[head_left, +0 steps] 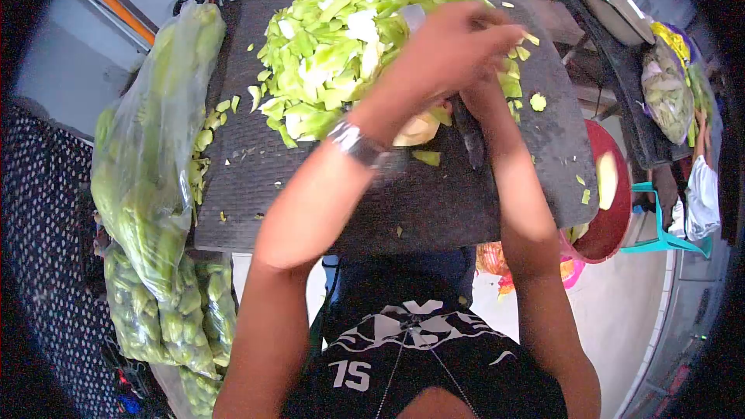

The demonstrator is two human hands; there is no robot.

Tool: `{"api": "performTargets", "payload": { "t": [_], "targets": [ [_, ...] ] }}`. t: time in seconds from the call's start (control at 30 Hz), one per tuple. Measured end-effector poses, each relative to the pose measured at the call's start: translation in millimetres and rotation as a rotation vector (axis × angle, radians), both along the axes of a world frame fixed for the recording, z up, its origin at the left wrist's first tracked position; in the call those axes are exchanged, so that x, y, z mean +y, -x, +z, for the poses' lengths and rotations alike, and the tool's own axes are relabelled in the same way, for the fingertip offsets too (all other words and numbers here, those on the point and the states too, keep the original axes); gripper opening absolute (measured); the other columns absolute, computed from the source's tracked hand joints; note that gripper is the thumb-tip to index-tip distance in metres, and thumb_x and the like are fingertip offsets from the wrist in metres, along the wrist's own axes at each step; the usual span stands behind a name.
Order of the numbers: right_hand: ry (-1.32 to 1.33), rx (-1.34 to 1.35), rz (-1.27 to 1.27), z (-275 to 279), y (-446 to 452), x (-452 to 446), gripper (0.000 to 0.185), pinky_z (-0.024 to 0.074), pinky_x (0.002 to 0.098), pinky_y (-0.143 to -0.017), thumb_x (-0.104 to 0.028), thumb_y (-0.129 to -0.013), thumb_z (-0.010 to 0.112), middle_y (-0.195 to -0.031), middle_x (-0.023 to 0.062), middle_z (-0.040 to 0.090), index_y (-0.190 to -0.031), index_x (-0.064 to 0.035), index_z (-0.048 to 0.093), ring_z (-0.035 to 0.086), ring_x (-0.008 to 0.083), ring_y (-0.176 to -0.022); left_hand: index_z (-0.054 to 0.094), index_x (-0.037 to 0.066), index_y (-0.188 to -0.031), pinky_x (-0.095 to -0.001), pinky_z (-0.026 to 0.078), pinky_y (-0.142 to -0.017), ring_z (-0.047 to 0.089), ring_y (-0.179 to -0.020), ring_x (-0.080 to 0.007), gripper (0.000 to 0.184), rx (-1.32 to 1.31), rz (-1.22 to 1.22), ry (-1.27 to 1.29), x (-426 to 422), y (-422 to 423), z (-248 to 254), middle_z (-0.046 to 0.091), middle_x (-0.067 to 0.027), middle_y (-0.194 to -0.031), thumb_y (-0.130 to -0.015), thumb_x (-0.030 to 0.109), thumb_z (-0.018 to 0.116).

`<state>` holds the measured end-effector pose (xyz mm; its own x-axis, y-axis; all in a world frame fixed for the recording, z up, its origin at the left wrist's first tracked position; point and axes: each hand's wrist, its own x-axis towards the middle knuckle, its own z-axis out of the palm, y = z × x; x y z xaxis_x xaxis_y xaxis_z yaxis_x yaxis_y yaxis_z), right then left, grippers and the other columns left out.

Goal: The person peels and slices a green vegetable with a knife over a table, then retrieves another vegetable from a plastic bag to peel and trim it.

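Observation:
A heap of sliced green vegetable pieces [334, 46] lies on the dark ribbed board [349, 202]. My left hand [466, 39], with a silvery watch on its wrist, is blurred above the heap's right side; its finger positions are unclear. My right hand [483, 93] is close beneath it and mostly hidden, so its grip cannot be seen. A pale translucent piece [414, 17] shows beside my left hand. Below the hands are a pale peeled chunk [417, 129] and a dark elongated object [469, 136] that I cannot identify.
Clear bags of long green vegetables [151, 163] stand along the board's left edge. On the right are a red basin [609, 209] holding a pale green piece, a turquoise stool [660, 221] and a dark side table [621, 101] with bagged produce. Scraps dot the board.

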<state>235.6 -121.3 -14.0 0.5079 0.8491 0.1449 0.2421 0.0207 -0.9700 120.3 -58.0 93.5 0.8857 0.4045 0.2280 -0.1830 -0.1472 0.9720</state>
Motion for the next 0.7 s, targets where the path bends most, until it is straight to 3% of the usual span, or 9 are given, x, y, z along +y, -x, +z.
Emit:
{"api": "performTargets", "payload": {
  "t": [0.03, 0.07, 0.13, 0.2, 0.3, 0.47, 0.57, 0.6, 0.7],
  "targets": [
    [0.106, 0.247, 0.000, 12.6, 4.2, -2.8, 0.042, 0.0492, 0.0250, -0.050, -0.017, -0.096, 0.065, -0.083, 0.0059, 0.068, -0.132, 0.0015, 0.056, 0.066, 0.0124, -0.064, 0.069, -0.003, -0.109, -0.0438, 0.059, -0.074, 0.073, -0.084, -0.0326, 0.051, 0.089, 0.125, -0.329, 19.9, 18.0, -7.9, 0.073, -0.0205, -0.093, -0.094, 0.045, 0.065],
    [0.030, 0.265, 0.002, 5.2, 0.7, -0.7, 0.037, 0.0495, 0.0282, -0.046, -0.016, -0.094, 0.067, -0.079, 0.0078, 0.068, -0.126, 0.0018, 0.059, 0.066, 0.0154, -0.058, 0.070, -0.004, -0.105, -0.0443, 0.058, -0.071, 0.073, -0.081, -0.0339, 0.056, 0.178, 0.251, -0.658, 37.9, 35.7, -15.3, 0.073, -0.0226, -0.088, -0.093, 0.050, 0.065],
    [-0.015, 0.292, -0.005, -2.0, -4.4, 0.1, 0.034, 0.0484, 0.0297, -0.043, -0.015, -0.093, 0.067, -0.075, 0.0089, 0.068, -0.121, 0.0027, 0.061, 0.065, 0.0170, -0.052, 0.071, -0.006, -0.096, -0.0474, 0.057, -0.071, 0.072, -0.078, -0.0400, 0.066, 0.643, 0.438, -1.015, 43.5, 73.7, -22.6, 0.070, -0.0283, -0.081, -0.091, 0.060, 0.063],
    [0.046, 0.311, -0.021, -0.8, -3.2, 0.4, 0.037, 0.0457, 0.0263, -0.043, -0.015, -0.094, 0.065, -0.075, 0.0074, 0.066, -0.125, 0.0038, 0.057, 0.062, 0.0141, -0.052, 0.073, -0.005, -0.092, -0.0472, 0.057, -0.075, 0.072, -0.083, -0.0415, 0.078, 0.910, 0.468, -0.947, 49.4, 100.1, -48.3, 0.072, -0.0262, -0.084, -0.085, 0.071, 0.062],
    [0.105, 0.255, -0.033, 0.4, 2.7, 1.5, 0.036, 0.0457, 0.0268, -0.042, -0.014, -0.094, 0.065, -0.076, 0.0082, 0.066, -0.124, 0.0042, 0.057, 0.063, 0.0146, -0.053, 0.073, -0.006, -0.088, -0.0477, 0.057, -0.075, 0.072, -0.083, -0.0409, 0.081, 0.992, 0.503, -0.830, 26.4, 106.3, -58.2, 0.072, -0.0268, -0.084, -0.082, 0.074, 0.064],
    [0.024, 0.249, -0.036, -1.0, 6.4, 1.7, 0.040, 0.0462, 0.0276, -0.042, -0.013, -0.093, 0.066, -0.076, 0.0093, 0.067, -0.126, 0.0062, 0.054, 0.063, 0.0153, -0.052, 0.070, -0.001, -0.089, -0.0466, 0.057, -0.070, 0.072, -0.077, -0.0389, 0.064, 0.795, 0.631, -0.816, 6.0, 70.0, -82.8, 0.072, -0.0226, -0.081, -0.073, 0.059, 0.081],
    [-0.029, 0.249, -0.119, 6.4, 1.2, -1.2, 0.043, 0.0467, 0.0277, -0.042, -0.012, -0.091, 0.068, -0.076, 0.0093, 0.067, -0.126, 0.0073, 0.052, 0.063, 0.0155, -0.052, 0.066, 0.000, -0.087, -0.0478, 0.057, -0.068, 0.071, -0.075, -0.0411, 0.067, 0.630, 0.569, -0.822, -6.1, 45.2, -91.4, 0.070, -0.0234, -0.079, -0.073, 0.064, 0.079],
    [-0.058, 0.252, -0.156, 10.6, -1.3, -2.9, 0.043, 0.0467, 0.0277, -0.042, -0.012, -0.091, 0.068, -0.075, 0.0091, 0.067, -0.126, 0.0071, 0.053, 0.063, 0.0154, -0.051, 0.063, 0.000, -0.091, -0.0494, 0.056, -0.068, 0.070, -0.076, -0.0411, 0.054, 0.560, 0.532, -0.881, -12.0, 38.9, -94.8, 0.070, -0.0224, -0.079, -0.076, 0.050, 0.080],
    [-0.126, 0.249, -0.271, 15.0, -13.9, -8.6, 0.042, 0.0483, 0.0307, -0.041, -0.009, -0.092, 0.067, -0.079, 0.0133, 0.069, -0.127, 0.0079, 0.052, 0.065, 0.0185, -0.052, 0.064, 0.002, -0.091, -0.0437, 0.058, -0.065, 0.072, -0.073, -0.0348, 0.033, 0.413, 0.483, -1.002, -30.5, 14.4, -105.1, 0.071, -0.0188, -0.081, -0.076, 0.028, 0.077]
  ]
}}
